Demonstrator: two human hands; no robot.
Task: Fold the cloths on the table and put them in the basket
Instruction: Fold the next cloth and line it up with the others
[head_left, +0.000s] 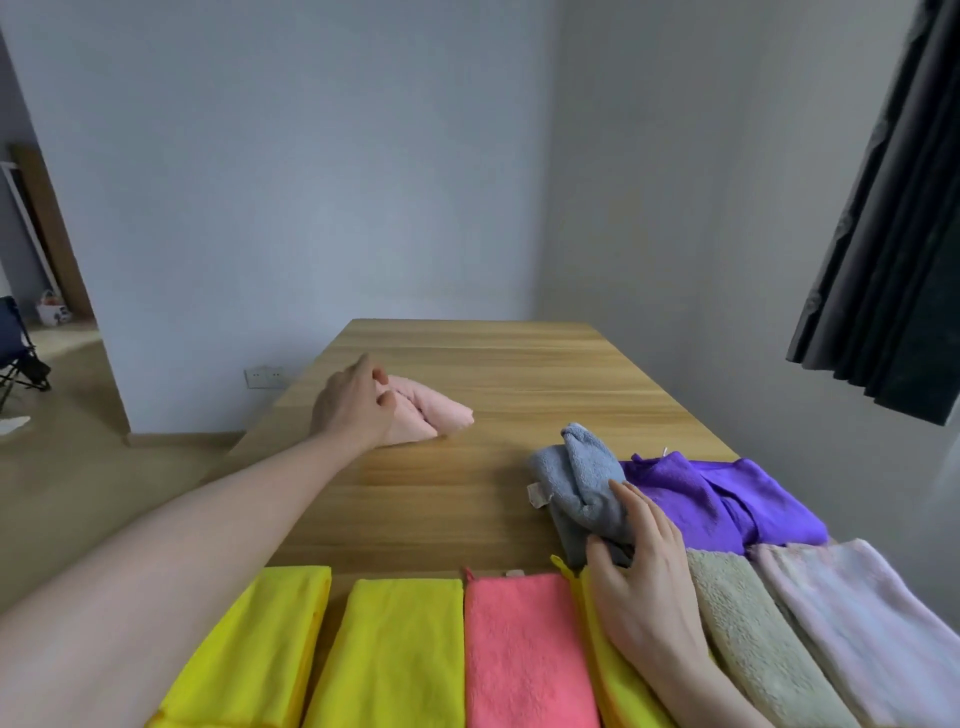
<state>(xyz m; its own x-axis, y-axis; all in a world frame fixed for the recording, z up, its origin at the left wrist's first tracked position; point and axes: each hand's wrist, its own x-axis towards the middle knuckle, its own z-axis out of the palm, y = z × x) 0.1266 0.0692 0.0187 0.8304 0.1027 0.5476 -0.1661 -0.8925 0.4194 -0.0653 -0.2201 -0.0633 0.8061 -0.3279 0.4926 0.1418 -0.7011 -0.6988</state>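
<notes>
My left hand (356, 402) reaches far across the wooden table (467, 499) and grips the left end of a crumpled light pink cloth (436, 413). My right hand (641, 577) rests near the front right, its fingers closed on the lower edge of a bunched grey cloth (579, 483). A crumpled purple cloth (722, 499) lies just right of the grey one. Along the front edge lie folded cloths: two yellow (260, 649) (395, 654), a coral pink (524, 654), another yellow (618, 686) under my right wrist, a beige (753, 639) and a pale lilac (862, 623). No basket is in view.
The table's far end meets a white wall. A dark curtain (893, 218) hangs at the right. Left of the table the floor shows, with a wall socket (265, 376) low on the wall and a folding chair (21, 358) in the doorway beyond.
</notes>
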